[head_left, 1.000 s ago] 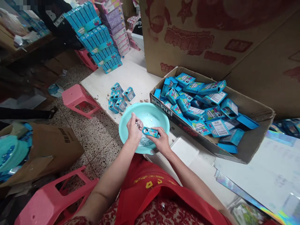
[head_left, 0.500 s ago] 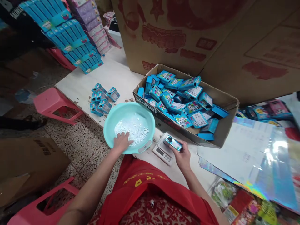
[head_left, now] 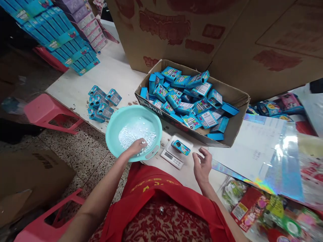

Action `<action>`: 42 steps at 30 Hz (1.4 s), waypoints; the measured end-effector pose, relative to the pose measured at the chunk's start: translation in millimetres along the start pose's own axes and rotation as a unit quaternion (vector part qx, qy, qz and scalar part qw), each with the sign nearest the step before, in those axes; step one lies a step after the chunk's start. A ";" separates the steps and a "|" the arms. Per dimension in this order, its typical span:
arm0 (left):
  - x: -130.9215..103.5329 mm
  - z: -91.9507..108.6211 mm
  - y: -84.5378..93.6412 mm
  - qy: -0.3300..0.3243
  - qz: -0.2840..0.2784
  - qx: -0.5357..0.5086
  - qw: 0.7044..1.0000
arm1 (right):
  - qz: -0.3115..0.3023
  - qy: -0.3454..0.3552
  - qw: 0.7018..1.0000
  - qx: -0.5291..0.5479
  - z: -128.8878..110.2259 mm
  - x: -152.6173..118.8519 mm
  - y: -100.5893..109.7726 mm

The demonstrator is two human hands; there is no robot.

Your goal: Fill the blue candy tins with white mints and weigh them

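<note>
My left hand [head_left: 136, 148] is in the turquoise plastic basin [head_left: 109, 131], its fingers closed on a few of the small white candies [head_left: 130, 132] spread over the bottom. A blue candy tin [head_left: 181, 147] lies on the small white digital scale [head_left: 172, 160], turned with its printed label up. To the right of the scale, my right hand [head_left: 203, 164] is open and holds nothing, its fingers apart and slightly bent. It does not touch the tin.
Behind the scale, a cardboard box [head_left: 228, 145] holds many blue tins. Several more tins [head_left: 99, 105] stand left of the basin. Stacked blue display packs [head_left: 60, 37] rise at the table's far end. Papers [head_left: 254, 144] and candy packets [head_left: 252, 208] lie at right. Pink stools [head_left: 42, 109] stand left.
My right hand has let go of the tin, which now rests on the scale, and has drawn back to the right. My left hand's fingers have closed among the candies.
</note>
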State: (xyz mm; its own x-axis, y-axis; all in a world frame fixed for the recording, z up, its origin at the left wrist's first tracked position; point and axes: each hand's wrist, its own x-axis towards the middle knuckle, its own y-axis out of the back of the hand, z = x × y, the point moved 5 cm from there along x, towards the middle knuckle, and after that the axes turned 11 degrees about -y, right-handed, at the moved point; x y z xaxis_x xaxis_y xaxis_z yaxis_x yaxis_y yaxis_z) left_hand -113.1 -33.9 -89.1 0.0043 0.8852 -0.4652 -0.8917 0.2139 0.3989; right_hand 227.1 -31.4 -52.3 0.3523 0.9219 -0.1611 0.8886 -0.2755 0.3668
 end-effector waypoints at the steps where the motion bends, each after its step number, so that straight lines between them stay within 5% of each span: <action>1: -1.8 0.4 5.2 0.013 0.020 -0.077 0.997 | 0.004 -0.007 1.000 -0.004 0.9 0.2 3.1; 4: -8.1 3.2 19.6 0.032 0.064 -0.346 0.935 | 0.006 -0.028 1.000 -0.011 5.5 0.6 7.4; 7: -10.9 5.7 28.8 0.048 0.096 -0.503 0.858 | 0.004 -0.046 0.999 -0.017 10.3 1.4 6.4; 13: -6.2 13.9 31.3 0.040 0.144 -0.581 0.800 | -0.015 -0.044 0.998 -0.033 10.2 3.4 0.6; 17: -0.3 8.8 19.5 0.091 0.177 -0.617 0.762 | -0.069 0.039 0.995 -0.063 0.5 5.4 -18.7; 20: 4.0 4.3 7.2 0.147 0.179 -0.615 0.753 | -0.102 0.092 0.984 -0.114 -17.0 6.6 -39.7; 23: 2.0 17.5 7.4 0.137 0.176 -0.624 0.749 | -0.093 0.134 0.980 -0.115 -52.4 3.2 -53.5; 28: -19.0 82.4 33.1 0.002 0.210 -0.623 0.753 | -0.183 0.225 0.953 -0.082 -116.5 -18.6 -92.2; 32: -33.1 120.2 47.0 -0.132 0.298 -0.553 0.767 | -0.263 0.244 0.929 -0.092 -128.9 -37.0 -136.3; 35: -36.4 121.1 48.0 -0.188 0.359 -0.503 0.764 | -0.284 0.244 0.920 -0.112 -126.2 -46.6 -157.2; 42: -33.6 104.9 44.1 -0.168 0.411 -0.497 0.746 | -0.280 0.242 0.918 -0.146 -123.7 -51.0 -163.3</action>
State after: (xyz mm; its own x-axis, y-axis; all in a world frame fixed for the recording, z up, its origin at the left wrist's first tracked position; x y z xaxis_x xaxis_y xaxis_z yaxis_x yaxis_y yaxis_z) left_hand -105.1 -10.9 27.1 -0.7638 0.6384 -0.0947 -0.5507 -0.7212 -0.4201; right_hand 27.6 0.2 9.4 -0.3691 0.9294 0.0002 0.7491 0.2974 0.5920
